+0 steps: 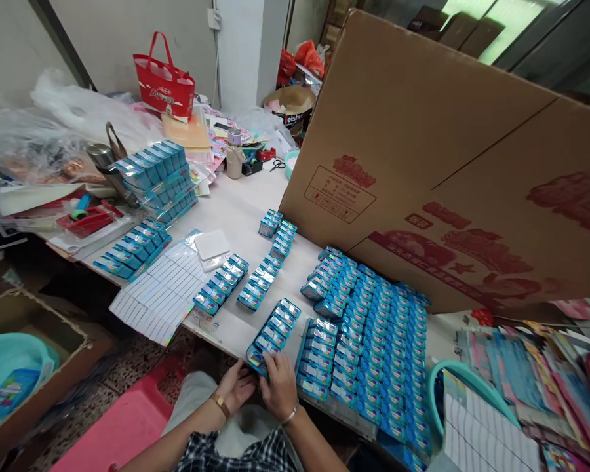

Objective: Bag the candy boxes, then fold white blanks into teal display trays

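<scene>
Head view, clock bearings taken from the hands: row of blue packs lies on the white table, running from the near edge toward one o'clock. Right hand has its fingers bent over the row's near end; closure around a pack cannot be determined. Left hand, palm partly up, fingers loosely curled, sits just beside that end; contact or hold unclear. Larger block of blue packs at two to three o'clock; label sheet at ten; large carton at one to two.
</scene>
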The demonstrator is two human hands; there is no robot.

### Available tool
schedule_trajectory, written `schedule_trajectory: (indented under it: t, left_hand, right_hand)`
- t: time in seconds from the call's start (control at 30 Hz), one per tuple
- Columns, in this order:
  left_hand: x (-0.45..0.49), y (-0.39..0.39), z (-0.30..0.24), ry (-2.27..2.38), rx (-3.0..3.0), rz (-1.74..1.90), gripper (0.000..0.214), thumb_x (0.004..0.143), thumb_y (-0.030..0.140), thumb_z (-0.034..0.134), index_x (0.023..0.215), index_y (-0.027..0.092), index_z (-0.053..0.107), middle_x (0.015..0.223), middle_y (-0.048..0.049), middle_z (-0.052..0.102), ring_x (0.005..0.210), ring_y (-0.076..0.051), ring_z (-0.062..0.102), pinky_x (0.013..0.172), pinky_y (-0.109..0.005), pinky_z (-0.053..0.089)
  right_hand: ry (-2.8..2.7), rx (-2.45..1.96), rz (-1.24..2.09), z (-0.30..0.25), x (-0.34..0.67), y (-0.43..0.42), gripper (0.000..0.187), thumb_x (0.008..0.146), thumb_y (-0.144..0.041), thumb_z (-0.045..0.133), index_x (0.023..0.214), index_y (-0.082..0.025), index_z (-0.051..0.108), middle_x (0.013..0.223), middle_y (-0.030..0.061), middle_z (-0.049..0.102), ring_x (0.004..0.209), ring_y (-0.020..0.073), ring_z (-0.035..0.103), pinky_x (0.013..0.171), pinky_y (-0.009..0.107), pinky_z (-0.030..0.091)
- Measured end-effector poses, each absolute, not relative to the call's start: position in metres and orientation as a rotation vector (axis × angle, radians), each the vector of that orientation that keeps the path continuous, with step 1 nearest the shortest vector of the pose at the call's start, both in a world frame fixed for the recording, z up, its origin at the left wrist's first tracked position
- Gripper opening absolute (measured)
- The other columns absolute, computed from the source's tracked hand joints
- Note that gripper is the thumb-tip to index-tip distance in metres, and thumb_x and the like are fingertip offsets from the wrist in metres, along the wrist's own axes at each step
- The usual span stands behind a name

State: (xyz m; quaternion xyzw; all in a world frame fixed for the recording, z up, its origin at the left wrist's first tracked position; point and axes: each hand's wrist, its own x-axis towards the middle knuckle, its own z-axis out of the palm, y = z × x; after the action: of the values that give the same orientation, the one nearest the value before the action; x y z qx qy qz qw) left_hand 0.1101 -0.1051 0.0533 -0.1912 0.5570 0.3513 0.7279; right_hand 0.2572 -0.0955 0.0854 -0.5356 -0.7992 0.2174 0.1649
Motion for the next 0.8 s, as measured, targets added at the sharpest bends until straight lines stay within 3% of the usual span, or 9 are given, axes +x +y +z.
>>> schedule_trajectory:
  t: [0.23, 0.63, 0.8]
  left_hand:
    - [0.125, -0.075, 0.084, 1.15, -0.457, 0.755, 0.041, 0.083, 0.054, 0.051, 0.09, 0.015, 0.06, 0.069, -0.0029, 0.063, 0.058, -0.015, 0.059, 0.06, -0.026, 0.05]
    - [0.126, -0.09, 0.069, 1.027, -0.231, 0.775, 0.06, 0.083, 0.066, 0.038, 0.113, 0.016, 0.057, 0.097, -0.0078, 0.067, 0.078, -0.018, 0.063, 0.07, -0.028, 0.05]
    - [0.132, -0.089, 0.068, 1.025, -0.199, 0.784, 0.064, 0.081, 0.066, 0.043, 0.118, 0.016, 0.054, 0.105, -0.0113, 0.067, 0.09, -0.023, 0.063, 0.075, -0.031, 0.05]
  right_hand:
    - [-2.322, -1.587, 0.559, 0.073, 0.253, -0.098, 0.064, 0.072, -0.013, 0.052, 0.134, -0.024, 0.044, 0.114, 0.0112, 0.051, 0.103, 0.0294, 0.046, 0.086, 0.046, 0.04]
    - [-2.421, -1.581, 0.544, 0.102, 0.247, -0.083, 0.056, 0.073, -0.012, 0.052, 0.128, -0.025, 0.05, 0.102, 0.009, 0.052, 0.093, 0.0255, 0.044, 0.079, 0.039, 0.037]
    - [-2.413, -1.594, 0.572, 0.091, 0.258, -0.086, 0.058, 0.074, -0.012, 0.053, 0.13, -0.022, 0.047, 0.105, 0.0102, 0.049, 0.093, 0.0249, 0.043, 0.079, 0.038, 0.037]
